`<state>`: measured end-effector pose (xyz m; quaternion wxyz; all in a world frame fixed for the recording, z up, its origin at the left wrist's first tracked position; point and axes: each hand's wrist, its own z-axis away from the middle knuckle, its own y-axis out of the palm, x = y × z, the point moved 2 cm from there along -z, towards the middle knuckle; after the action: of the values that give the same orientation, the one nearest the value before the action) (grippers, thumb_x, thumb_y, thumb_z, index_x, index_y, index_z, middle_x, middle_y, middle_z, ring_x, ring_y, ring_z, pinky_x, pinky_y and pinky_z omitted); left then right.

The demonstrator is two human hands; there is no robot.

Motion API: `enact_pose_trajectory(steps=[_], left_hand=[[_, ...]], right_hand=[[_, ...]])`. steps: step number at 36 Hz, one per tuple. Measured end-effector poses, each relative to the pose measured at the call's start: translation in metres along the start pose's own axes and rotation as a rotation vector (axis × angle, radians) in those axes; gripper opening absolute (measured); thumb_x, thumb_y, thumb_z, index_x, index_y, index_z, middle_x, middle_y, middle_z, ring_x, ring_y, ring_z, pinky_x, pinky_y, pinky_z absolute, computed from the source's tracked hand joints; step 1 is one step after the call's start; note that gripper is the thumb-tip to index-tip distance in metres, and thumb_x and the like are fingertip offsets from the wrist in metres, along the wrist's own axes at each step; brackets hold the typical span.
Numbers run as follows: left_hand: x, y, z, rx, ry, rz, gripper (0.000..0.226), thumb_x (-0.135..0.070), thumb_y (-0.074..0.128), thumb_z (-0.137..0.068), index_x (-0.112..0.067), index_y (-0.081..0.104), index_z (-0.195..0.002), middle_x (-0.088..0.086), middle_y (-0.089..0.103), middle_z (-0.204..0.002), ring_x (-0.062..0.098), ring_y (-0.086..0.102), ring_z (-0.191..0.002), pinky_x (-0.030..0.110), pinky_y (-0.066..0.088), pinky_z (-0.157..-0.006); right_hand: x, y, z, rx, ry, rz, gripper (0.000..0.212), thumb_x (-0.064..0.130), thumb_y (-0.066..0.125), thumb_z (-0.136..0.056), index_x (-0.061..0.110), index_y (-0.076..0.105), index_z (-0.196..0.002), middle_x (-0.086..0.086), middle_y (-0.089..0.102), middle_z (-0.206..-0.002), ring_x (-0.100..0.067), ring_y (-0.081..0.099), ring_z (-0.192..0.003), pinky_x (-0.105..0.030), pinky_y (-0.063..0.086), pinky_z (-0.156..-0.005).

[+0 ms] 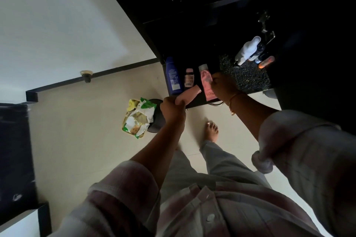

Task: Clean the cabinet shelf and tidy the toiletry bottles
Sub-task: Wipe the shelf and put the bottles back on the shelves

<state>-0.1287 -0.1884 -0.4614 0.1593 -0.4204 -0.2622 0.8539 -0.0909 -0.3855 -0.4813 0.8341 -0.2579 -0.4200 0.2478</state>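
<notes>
My left hand (172, 108) grips a peach-coloured tube (190, 93) just in front of the dark cabinet shelf (250, 79). My right hand (223, 86) holds a pink bottle (207, 84) with a grey cap at the shelf's front edge. Left of it on the shelf are a tall blue bottle (174, 76) and a small brown bottle (188, 78). Further back on the right, a white bottle (247, 50), a dark bottle (258, 51) and an orange-tinted one (266, 62) are grouped together.
A green and white wipes pack (137, 119) lies on a black round bin (157, 119) on the pale floor. My bare foot (211, 131) is close to the cabinet. A metal hinge (264, 23) sits deep inside the dark cabinet. A dark-edged wall panel runs on the left.
</notes>
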Motion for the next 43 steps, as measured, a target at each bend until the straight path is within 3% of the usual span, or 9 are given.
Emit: enact_pose_trajectory(steps=[3,9,13,16,20,28,31,35,43], left_hand=[[0.005,0.002,-0.007,-0.011,0.003,0.000,0.024,-0.017,0.068,-0.079,-0.009,0.069,-0.102,0.006,0.069,-0.095,0.020,0.067,-0.083,0.025,0.055,-0.066],[0.019,0.009,-0.018,-0.023,-0.008,-0.070,0.031,-0.028,0.069,-0.071,-0.017,0.067,-0.100,0.003,0.067,-0.098,0.020,0.064,-0.087,0.036,0.059,-0.075],[0.019,0.010,-0.019,-0.011,0.040,-0.111,0.029,-0.028,0.068,-0.073,-0.016,0.067,-0.099,0.003,0.067,-0.096,0.019,0.064,-0.085,0.027,0.057,-0.066],[0.021,0.010,-0.021,-0.002,0.047,-0.129,0.031,-0.031,0.068,-0.071,-0.016,0.067,-0.099,0.003,0.066,-0.096,0.018,0.063,-0.084,0.029,0.057,-0.067],[0.023,0.009,-0.021,0.002,0.070,-0.144,0.036,-0.037,0.065,-0.067,-0.017,0.066,-0.098,0.002,0.066,-0.096,0.016,0.063,-0.082,0.027,0.057,-0.064],[0.022,0.010,-0.022,0.034,0.063,-0.116,0.032,-0.025,0.065,-0.068,-0.016,0.066,-0.099,0.005,0.064,-0.096,0.017,0.063,-0.080,0.011,0.043,-0.051],[0.024,0.011,-0.023,0.029,0.081,-0.130,0.038,-0.030,0.062,-0.066,-0.017,0.067,-0.101,0.005,0.065,-0.095,0.019,0.063,-0.081,0.016,0.048,-0.055],[0.018,0.010,-0.017,0.020,0.105,-0.115,0.029,-0.025,0.064,-0.067,-0.013,0.068,-0.094,0.002,0.066,-0.088,0.015,0.062,-0.075,0.008,0.038,-0.049],[0.024,0.010,-0.018,0.005,0.127,-0.180,0.039,-0.046,0.057,-0.061,-0.023,0.064,-0.092,-0.002,0.065,-0.089,0.018,0.062,-0.080,0.035,0.058,-0.068]], right_hand=[[0.006,-0.001,-0.007,0.004,-0.047,-0.011,0.022,0.017,0.053,-0.092,0.009,0.063,-0.110,-0.019,0.067,-0.109,-0.038,0.064,-0.098,-0.049,0.056,-0.080],[0.015,0.001,-0.024,0.013,-0.106,-0.058,0.028,-0.001,0.057,-0.086,0.005,0.065,-0.112,-0.016,0.068,-0.110,-0.033,0.065,-0.101,-0.045,0.057,-0.081],[0.019,0.001,-0.037,0.017,-0.122,-0.022,0.032,0.003,0.055,-0.088,0.012,0.062,-0.119,-0.014,0.067,-0.113,-0.029,0.064,-0.101,-0.037,0.057,-0.080],[0.023,0.002,-0.047,0.090,-0.146,-0.056,0.028,-0.002,0.054,-0.091,-0.001,0.058,-0.118,-0.019,0.066,-0.111,-0.029,0.064,-0.098,-0.028,0.056,-0.073],[0.032,0.003,-0.053,0.041,-0.186,-0.022,0.020,-0.004,0.062,-0.084,-0.005,0.063,-0.104,-0.023,0.068,-0.101,-0.034,0.065,-0.094,-0.044,0.055,-0.082],[0.044,0.008,-0.060,0.027,-0.229,-0.032,0.012,-0.005,0.060,-0.083,-0.003,0.065,-0.094,-0.023,0.068,-0.094,-0.036,0.064,-0.092,-0.048,0.053,-0.082],[0.051,0.008,-0.056,0.049,-0.249,-0.029,0.012,-0.004,0.058,-0.084,0.002,0.065,-0.092,-0.022,0.066,-0.090,-0.035,0.063,-0.089,-0.043,0.051,-0.078],[0.056,0.011,-0.050,0.049,-0.247,-0.081,0.018,-0.008,0.055,-0.088,-0.011,0.062,-0.103,-0.023,0.065,-0.096,-0.034,0.062,-0.091,-0.034,0.050,-0.076],[0.051,0.008,-0.038,0.011,-0.255,-0.163,0.027,-0.008,0.050,-0.088,-0.008,0.060,-0.113,-0.026,0.063,-0.112,-0.039,0.060,-0.104,-0.052,0.050,-0.092]])
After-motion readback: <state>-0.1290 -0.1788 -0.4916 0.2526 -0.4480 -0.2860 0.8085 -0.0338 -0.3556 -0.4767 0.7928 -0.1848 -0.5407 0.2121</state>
